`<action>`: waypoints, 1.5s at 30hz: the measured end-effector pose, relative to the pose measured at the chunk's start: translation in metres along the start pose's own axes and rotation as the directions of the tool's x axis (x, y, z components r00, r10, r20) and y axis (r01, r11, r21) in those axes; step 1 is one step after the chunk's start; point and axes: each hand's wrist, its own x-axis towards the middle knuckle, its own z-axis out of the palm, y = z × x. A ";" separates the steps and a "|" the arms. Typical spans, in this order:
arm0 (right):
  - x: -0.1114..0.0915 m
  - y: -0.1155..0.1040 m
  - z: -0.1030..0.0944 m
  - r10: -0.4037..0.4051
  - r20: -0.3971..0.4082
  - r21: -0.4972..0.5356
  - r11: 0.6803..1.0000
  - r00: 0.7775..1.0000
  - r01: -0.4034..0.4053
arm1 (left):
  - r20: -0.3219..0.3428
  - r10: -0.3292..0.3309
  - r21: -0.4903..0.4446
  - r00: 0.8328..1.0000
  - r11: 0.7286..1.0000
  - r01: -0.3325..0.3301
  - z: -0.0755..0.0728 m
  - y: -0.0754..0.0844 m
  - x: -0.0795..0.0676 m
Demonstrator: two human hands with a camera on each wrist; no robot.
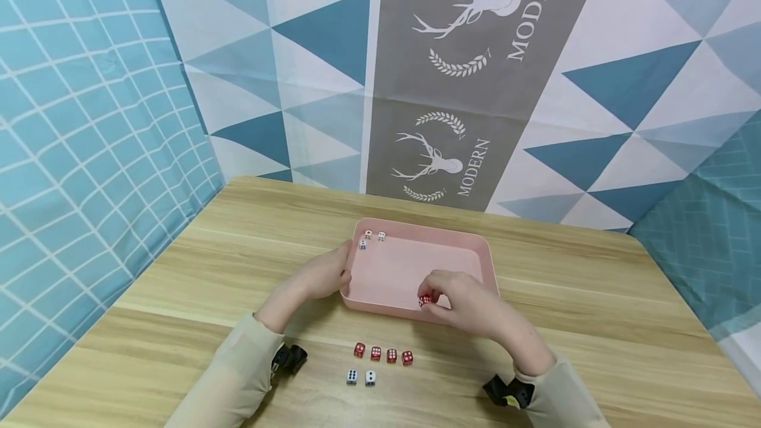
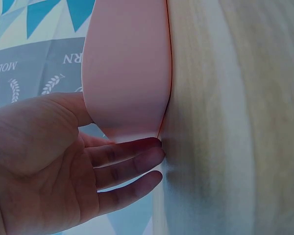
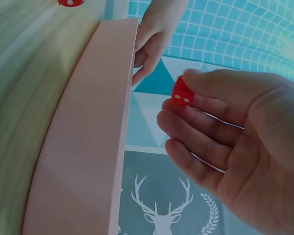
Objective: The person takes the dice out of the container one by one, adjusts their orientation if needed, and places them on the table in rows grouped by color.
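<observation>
My right hand (image 1: 460, 299) is over the near right part of a pink tray (image 1: 436, 230), pinching a red die (image 3: 182, 93) between thumb and fingertips. Two white pips show on one face of that die in the right wrist view. At the tray's left end, my left hand (image 2: 54, 161) grips the wall, its thumb passing behind the rim and its other fingers near the outside bottom corner. Inside the tray's far left corner lie three white dice (image 1: 382, 236).
In front of the tray, several red dice (image 1: 376, 353) form a row on the wooden table (image 1: 178, 329). Two white dice (image 1: 352, 376) sit just nearer than that row. Patterned cloth (image 1: 321, 71) hangs behind the table's far edge.
</observation>
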 end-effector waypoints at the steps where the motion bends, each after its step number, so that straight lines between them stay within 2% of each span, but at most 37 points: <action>1: -0.001 -0.001 0.000 -0.002 0.008 -0.003 1.000 1.000 0.002 | -0.001 0.001 0.001 1.000 1.000 -0.001 0.000 0.000 0.000; 7: -0.009 -0.005 0.003 0.003 0.102 0.039 0.999 0.995 -0.007 | 0.003 0.000 0.002 1.000 1.000 0.000 0.000 0.000 0.001; 12: -0.012 -0.008 0.009 0.038 0.246 0.094 0.994 0.969 -0.063 | 0.007 -0.001 0.002 1.000 1.000 0.001 0.000 -0.001 0.001; 15: -0.012 -0.010 0.013 0.056 0.293 0.081 0.993 0.955 -0.084 | 0.010 -0.003 -0.004 1.000 1.000 0.003 0.000 -0.001 0.001; 23: -0.011 -0.017 0.020 0.099 0.327 0.019 0.994 0.940 -0.111 | 0.005 0.003 -0.010 1.000 1.000 -0.003 -0.002 0.000 0.002; 26: -0.010 -0.018 0.024 0.092 0.339 -0.005 0.995 0.936 -0.096 | 0.000 0.009 -0.001 1.000 1.000 -0.009 -0.001 -0.001 0.002; 31: -0.011 -0.018 0.031 0.084 0.345 -0.041 0.996 0.935 -0.075 | 0.000 0.013 0.006 1.000 1.000 -0.013 -0.001 -0.001 0.002; 45: -0.012 -0.020 0.031 0.112 0.341 -0.077 0.993 0.933 -0.091 | 0.006 0.007 0.017 1.000 1.000 -0.007 0.000 -0.001 0.002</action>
